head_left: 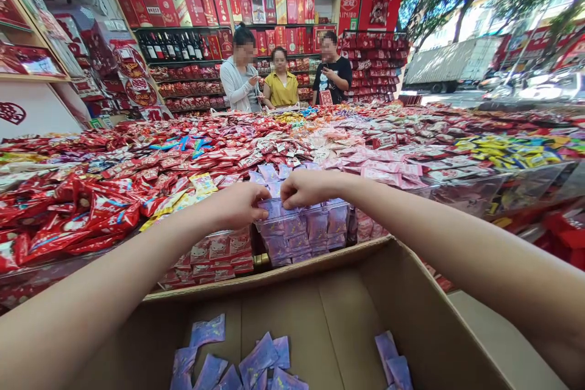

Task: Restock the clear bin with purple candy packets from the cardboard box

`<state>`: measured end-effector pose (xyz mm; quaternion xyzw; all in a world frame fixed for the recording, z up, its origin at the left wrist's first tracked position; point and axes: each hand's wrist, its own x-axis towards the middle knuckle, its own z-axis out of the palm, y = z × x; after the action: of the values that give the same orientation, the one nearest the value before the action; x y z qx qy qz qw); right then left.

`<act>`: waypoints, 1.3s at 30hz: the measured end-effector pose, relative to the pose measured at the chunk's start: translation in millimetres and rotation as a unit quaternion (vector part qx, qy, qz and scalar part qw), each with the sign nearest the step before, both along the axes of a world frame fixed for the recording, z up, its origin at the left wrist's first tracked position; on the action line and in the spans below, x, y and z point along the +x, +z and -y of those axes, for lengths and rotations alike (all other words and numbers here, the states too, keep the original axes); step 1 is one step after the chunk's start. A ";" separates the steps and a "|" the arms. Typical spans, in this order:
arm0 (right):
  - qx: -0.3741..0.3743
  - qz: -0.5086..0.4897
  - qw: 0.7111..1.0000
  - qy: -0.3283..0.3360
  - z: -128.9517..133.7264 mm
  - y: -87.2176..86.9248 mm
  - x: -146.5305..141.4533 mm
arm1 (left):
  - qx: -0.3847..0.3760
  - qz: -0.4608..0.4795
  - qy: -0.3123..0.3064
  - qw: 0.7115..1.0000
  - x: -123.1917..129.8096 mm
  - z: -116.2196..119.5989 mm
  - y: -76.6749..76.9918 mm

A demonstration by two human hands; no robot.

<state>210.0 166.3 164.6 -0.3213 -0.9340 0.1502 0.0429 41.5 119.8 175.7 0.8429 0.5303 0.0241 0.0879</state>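
Head view: a purple packet is pinched at opposite sides by the left hand and right hand, presumably to keep it flat atop the clear bin.

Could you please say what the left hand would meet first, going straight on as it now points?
The left hand would probably meet the right hand first, across a small gap above the purple packets, though depth is unclear.

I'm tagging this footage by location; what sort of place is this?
Probably a sweet shop open to the street: heaped wrapped packets, shelves of bottles and red gift boxes.
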 end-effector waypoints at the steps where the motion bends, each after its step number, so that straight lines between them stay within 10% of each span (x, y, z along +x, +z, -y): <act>1: -0.004 -0.004 1.000 0.001 0.2 -0.5 0.3 | -0.002 -0.008 0.001 1.000 0.5 -0.6 0.5; 17: 0.052 -0.188 0.968 -0.159 23.2 1.1 11.0 | 0.092 0.036 0.015 0.995 9.4 6.3 -2.4; 25: -0.003 -0.026 0.996 -0.084 11.9 -2.4 16.2 | 0.074 0.031 0.019 0.997 15.8 4.5 -3.9; 39: -0.018 -0.040 0.999 -0.018 -5.1 -5.7 19.9 | 0.007 0.026 -0.005 1.000 24.9 -10.0 -5.8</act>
<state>229.9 171.4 158.8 -0.3329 -0.9227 0.1786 0.0770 66.4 129.8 170.0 0.8451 0.5236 0.0490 0.0960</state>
